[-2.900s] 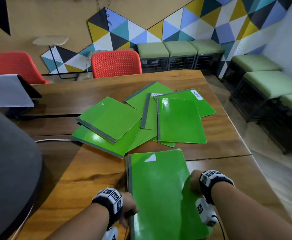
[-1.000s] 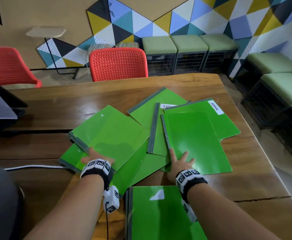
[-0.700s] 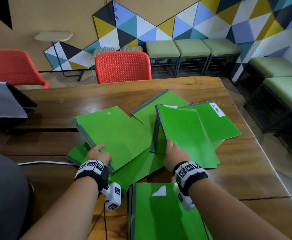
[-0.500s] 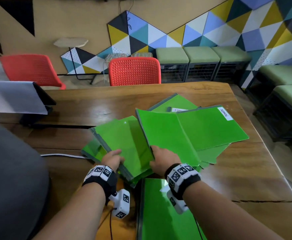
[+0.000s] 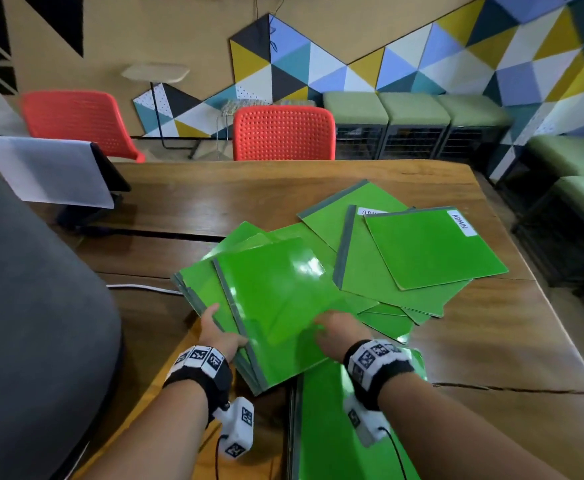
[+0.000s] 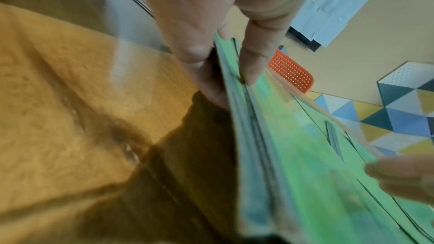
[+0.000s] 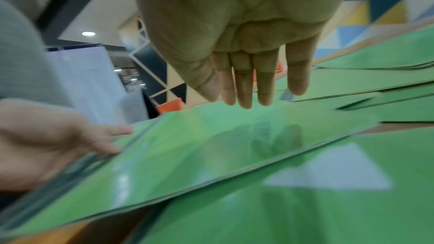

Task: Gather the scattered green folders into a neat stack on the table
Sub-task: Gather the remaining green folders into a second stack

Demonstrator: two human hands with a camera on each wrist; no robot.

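Near the counter [image 5: 491,341] edge, left hand [image 5: 219,332] pinches a folder bundle [image 5: 270,306] by its spine; right hand [image 5: 339,329] lies flat above. Glossy covers could slide apart if tilted.

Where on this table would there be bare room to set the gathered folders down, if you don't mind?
Bare wooden table lies beyond the scattered folders toward the red chair, and at the near right beside the neat stack. The middle is crowded.
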